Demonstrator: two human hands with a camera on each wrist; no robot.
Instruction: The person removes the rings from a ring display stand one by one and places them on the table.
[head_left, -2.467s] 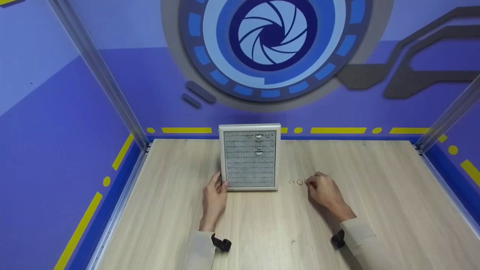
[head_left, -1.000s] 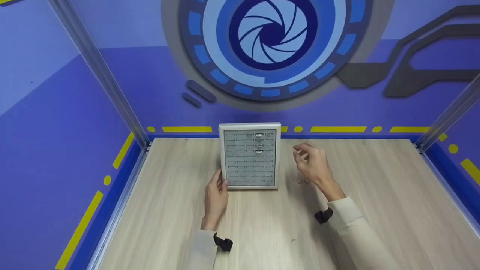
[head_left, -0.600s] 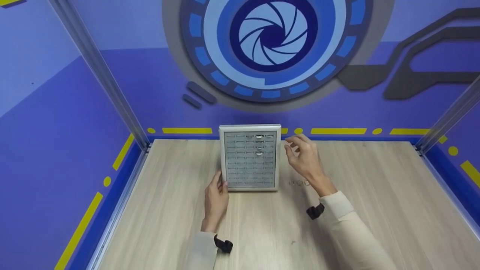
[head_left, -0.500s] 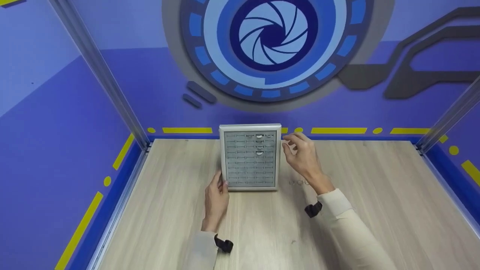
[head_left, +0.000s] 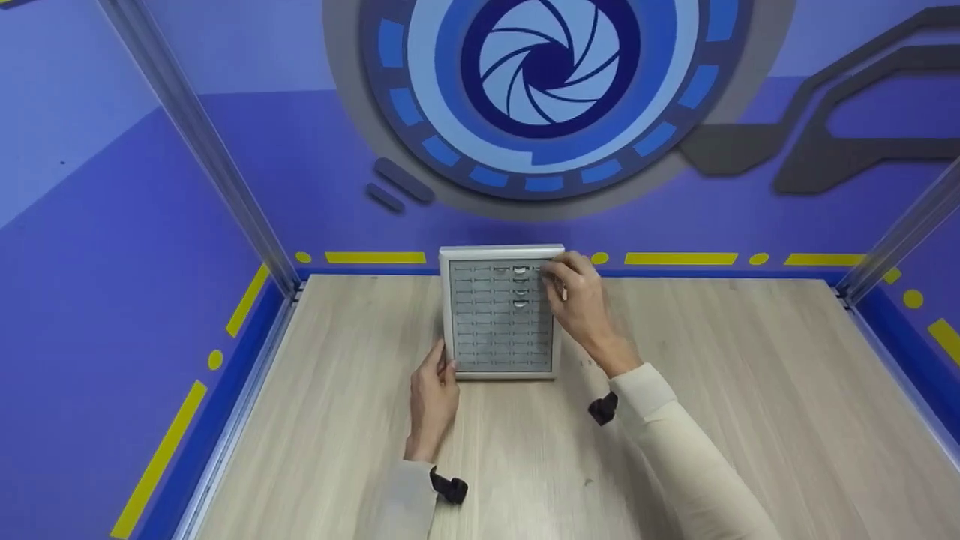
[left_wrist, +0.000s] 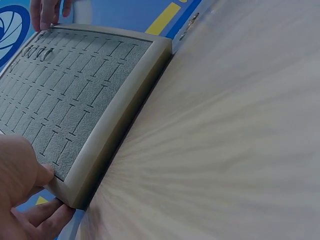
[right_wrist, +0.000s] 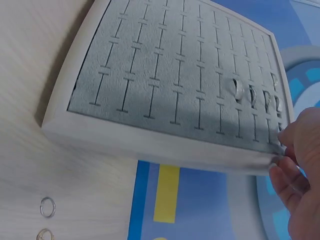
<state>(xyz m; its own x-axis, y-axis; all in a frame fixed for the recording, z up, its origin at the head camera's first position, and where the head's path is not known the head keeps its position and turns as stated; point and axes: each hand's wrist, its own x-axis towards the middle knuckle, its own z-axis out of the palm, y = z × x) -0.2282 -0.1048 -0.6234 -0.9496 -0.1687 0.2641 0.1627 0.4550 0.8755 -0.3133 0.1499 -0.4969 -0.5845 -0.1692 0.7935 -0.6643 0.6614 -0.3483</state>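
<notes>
A white-framed ring display board [head_left: 502, 375] with a grey slotted pad stands tilted back on the table. My left hand [head_left: 433, 397] grips its lower left corner, thumb on the front and fingers behind. Several silver rings [right_wrist: 238, 90] sit in slots near the top, mostly in one column. At the upper right corner, my right hand [head_left: 585, 304] pinches a small ring, mostly hidden by the fingertips, right at the slots of the rightmost column. In the right wrist view, a silver ring [right_wrist: 41, 206] and a gold-toned ring [right_wrist: 45, 230] lie on the table.
The wooden table [head_left: 337, 450] meets a blue printed back wall [head_left: 285, 172] just behind the board. Metal posts [head_left: 202, 150] rise at the back corners. The loose rings lie right of the board, partly under the right forearm in the head view.
My right hand has picked up a ring from the row on the table, risen, and moved left to the board's upper right corner. The left hand has kept its grip.
</notes>
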